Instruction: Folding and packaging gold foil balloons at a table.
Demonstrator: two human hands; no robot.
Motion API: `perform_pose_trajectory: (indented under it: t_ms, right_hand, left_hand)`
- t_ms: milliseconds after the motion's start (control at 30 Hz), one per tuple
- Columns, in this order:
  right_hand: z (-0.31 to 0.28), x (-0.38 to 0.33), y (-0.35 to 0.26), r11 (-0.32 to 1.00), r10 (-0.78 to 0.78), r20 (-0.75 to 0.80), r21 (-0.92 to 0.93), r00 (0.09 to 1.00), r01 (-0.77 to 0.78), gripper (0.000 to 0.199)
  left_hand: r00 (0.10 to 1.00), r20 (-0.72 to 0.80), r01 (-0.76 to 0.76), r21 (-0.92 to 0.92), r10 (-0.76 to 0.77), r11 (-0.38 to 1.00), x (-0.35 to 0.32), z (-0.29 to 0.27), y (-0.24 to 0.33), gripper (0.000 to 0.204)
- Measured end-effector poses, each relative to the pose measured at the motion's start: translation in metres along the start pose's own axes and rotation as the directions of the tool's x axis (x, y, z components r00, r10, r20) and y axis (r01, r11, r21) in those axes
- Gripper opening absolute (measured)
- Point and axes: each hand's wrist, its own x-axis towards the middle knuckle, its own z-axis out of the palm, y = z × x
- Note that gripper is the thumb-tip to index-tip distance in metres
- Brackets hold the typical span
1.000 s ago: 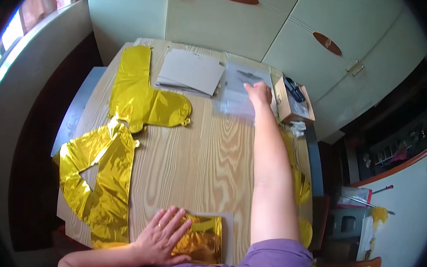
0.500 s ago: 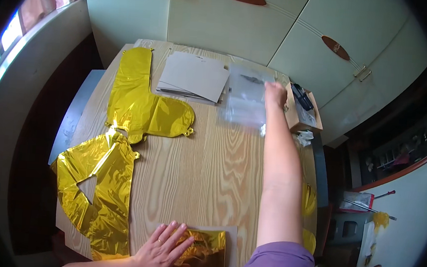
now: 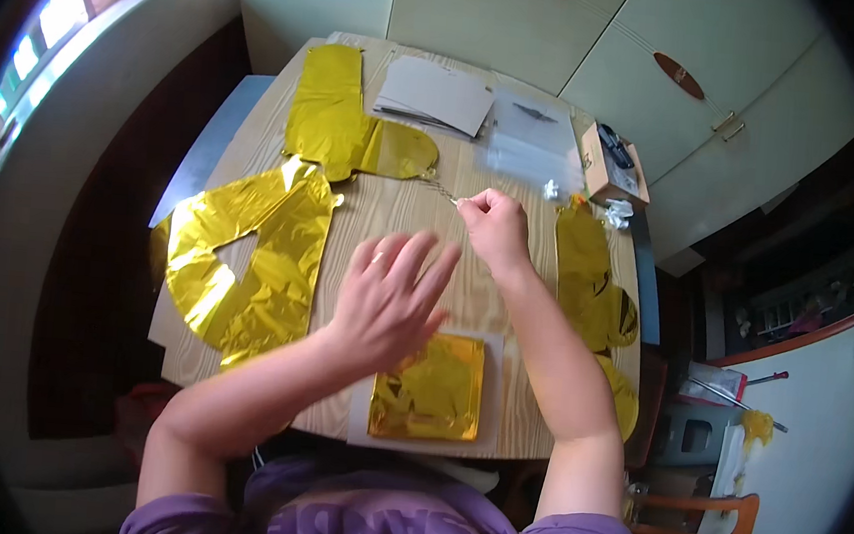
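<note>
While a person in a purple top leans over a wooden table (image 3: 391, 219), both bare hands work above flat gold foil balloons.

Nearest: folded gold foil balloon (image 3: 430, 388) lies flat on a pale backing sheet at the table's near edge, between the two forearms.

Left hand: left hand (image 3: 384, 299) hovers just beyond that packet, fingers spread and open, holding nothing; whether it touches the tabletop cannot be told.

Right hand: right hand (image 3: 495, 227) is closed in a pinch on a thin string (image 3: 441, 188), which runs off toward the far left, near the table's middle.

Left side: crumpled gold balloon (image 3: 247, 258) is spread flat along the left edge.

Right side: more gold foil (image 3: 591, 280) lies along the right edge.

Farther: another gold balloon (image 3: 343, 125) lies beyond the string.

Far end: grey paper sheets (image 3: 435, 95), a clear plastic bag (image 3: 532, 140) and a small cardboard box (image 3: 610, 166) sit side by side before cream cabinets.
</note>
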Motion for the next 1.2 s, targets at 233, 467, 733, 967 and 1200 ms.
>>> perform_pose_trajectory:
  t_ms: [233,467,733,967,1200]
  right_hand:
    - [-0.010,-0.070,-0.015,0.963,-0.266,-0.129,-0.071,0.955,0.258,0.022]
    - [-0.019,-0.204,0.014,0.911,-0.231,0.009,-0.348,0.973,0.220,0.020]
    - [0.003,-0.227,0.033,0.799,-0.398,0.197,-0.405,0.896,0.444,0.046]
    - [-0.028,-0.278,0.025,0.881,-0.431,-0.020,-0.227,0.902,0.415,0.042]
    - [-0.042,-0.418,0.091,0.819,0.402,-0.190,0.513,0.896,-0.259,0.025]
  left_hand:
    - [0.990,0.133,-0.042,0.029,0.038,0.999,-0.003,0.065,-0.055,0.041]
    - [0.996,0.072,0.047,0.089,-0.053,0.995,-0.008,0.067,-0.084,0.025]
    - [0.965,0.229,0.141,-0.058,-0.124,0.988,-0.007,0.052,-0.086,0.007]
    - [0.936,0.320,-0.127,-0.088,0.149,0.988,-0.070,0.059,-0.066,0.005]
    - [0.913,0.378,-0.104,-0.148,0.153,0.983,-0.067,0.048,-0.060,0.007]
